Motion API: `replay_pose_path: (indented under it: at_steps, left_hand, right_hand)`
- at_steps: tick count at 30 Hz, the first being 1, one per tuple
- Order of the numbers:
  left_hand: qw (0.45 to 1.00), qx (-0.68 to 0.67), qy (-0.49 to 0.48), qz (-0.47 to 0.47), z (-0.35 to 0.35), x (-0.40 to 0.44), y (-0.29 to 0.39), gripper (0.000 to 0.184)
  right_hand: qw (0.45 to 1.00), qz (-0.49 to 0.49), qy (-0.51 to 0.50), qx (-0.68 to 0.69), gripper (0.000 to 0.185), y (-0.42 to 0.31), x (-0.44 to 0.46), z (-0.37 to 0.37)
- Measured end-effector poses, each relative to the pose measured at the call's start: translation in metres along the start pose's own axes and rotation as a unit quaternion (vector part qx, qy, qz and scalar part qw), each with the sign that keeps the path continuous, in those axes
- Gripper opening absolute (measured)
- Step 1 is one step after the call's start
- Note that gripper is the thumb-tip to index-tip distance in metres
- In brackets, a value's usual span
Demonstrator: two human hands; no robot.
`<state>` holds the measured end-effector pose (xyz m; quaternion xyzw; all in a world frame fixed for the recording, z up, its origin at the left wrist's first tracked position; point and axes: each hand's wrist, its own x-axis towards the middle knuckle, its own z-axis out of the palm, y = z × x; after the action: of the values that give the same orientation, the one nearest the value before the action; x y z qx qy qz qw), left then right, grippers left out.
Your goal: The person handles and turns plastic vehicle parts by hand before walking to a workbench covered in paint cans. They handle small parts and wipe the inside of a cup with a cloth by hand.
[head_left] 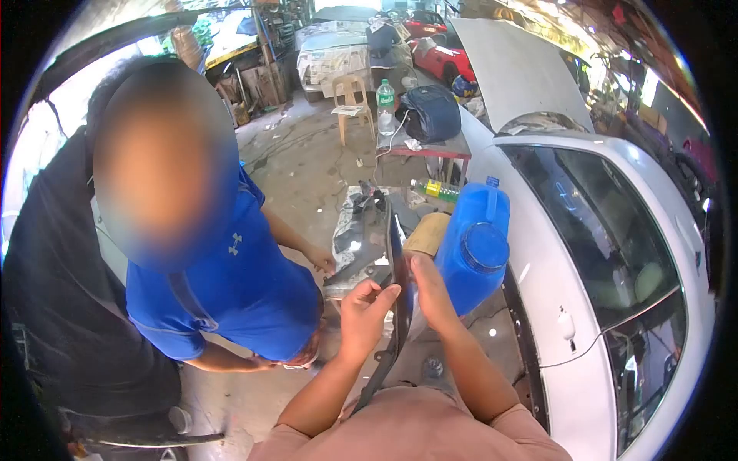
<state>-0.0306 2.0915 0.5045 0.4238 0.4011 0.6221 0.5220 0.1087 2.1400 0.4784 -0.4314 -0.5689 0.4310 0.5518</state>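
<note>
A long, dark, curved strip that looks like a car trim piece [400, 319] stands edge-on in front of my chest, running from near my body toward the low table. My left hand [364, 316] is closed on its left edge, thumb and fingers pinched together. On the other side, my right hand [432, 293] is closed against the strip, with some fingers hidden behind it. Just beyond my right hand are a blue plastic jug [473, 246] with a blue cap and a tan, roll-like object [427, 234].
A person in a blue shirt [231, 261] stands at left, one hand near the newspaper-covered surface [354, 223]. A white car [569, 330] lines the right side. Farther back are a green-labelled bottle [386, 107], a dark backpack [432, 113] and a plastic chair [351, 100].
</note>
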Motion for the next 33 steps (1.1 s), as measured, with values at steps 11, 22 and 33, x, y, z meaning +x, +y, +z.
replay_pose_path:
  at_steps: [11, 22, 33]
  left_hand:
    - [0.992, -0.048, -0.053, -0.108, 0.018, -0.016, -0.013, 0.020]
    - [0.976, -0.111, -0.054, -0.182, 0.002, -0.031, -0.038, 0.037]
    - [0.970, -0.121, -0.013, -0.212, -0.048, -0.060, -0.081, 0.020]
  right_hand:
    - [0.905, 0.266, 0.006, 0.332, 0.041, 0.020, -0.009, 0.008]
    - [0.858, 0.363, 0.014, 0.364, 0.044, 0.056, -0.029, 0.007]
    - [0.948, 0.298, 0.038, 0.111, 0.064, 0.093, -0.070, 0.032]
